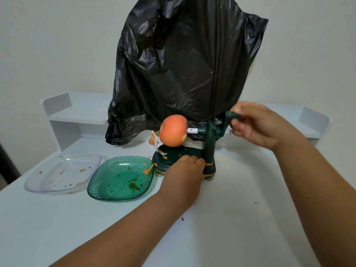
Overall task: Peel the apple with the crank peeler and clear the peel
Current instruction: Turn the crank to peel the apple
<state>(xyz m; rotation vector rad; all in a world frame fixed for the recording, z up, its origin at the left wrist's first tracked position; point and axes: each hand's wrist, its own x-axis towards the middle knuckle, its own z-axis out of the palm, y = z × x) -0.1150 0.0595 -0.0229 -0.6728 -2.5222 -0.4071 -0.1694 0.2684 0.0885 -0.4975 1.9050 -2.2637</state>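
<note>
No writing is legible anywhere. At frame centre the apple [173, 131] sits spiked on the green peeler [209, 151]. The left hand [185, 170] grips and hides its base; the right hand [256, 126] is closed around the mostly hidden crank [232, 115].

A black bag [185, 70] stands crumpled at the back of the white table [240, 218], rising well above it against the pale wall [57, 45]. A clear dish [63, 172] and a green dish [120, 179] sit side by side at the left, close together, both flecked with small scraps. White shelves [77, 112] run along the table's far edge behind the bag.
</note>
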